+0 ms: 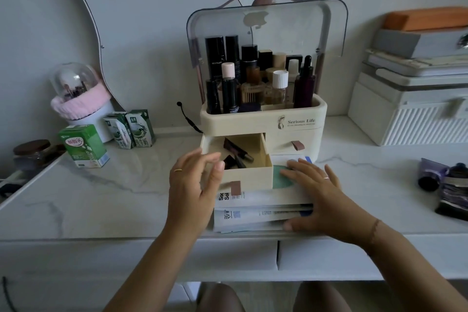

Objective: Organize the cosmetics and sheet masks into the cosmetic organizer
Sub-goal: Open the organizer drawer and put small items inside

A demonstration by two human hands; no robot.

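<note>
A cream cosmetic organizer stands mid-table with its clear lid raised and several bottles in the top tray. Its left drawer is pulled out and holds a few dark lipsticks. A stack of sheet masks lies flat in front of the organizer, partly under the drawer. My left hand hovers at the drawer's left front corner, fingers apart, holding nothing. My right hand lies flat on the right side of the mask stack, thumb at its front edge.
Three green milk cartons and a domed brush holder stand at the left. Purple tubes lie at the right edge. A white ribbed case with stacked boxes sits at the back right. A curvy mirror leans on the wall.
</note>
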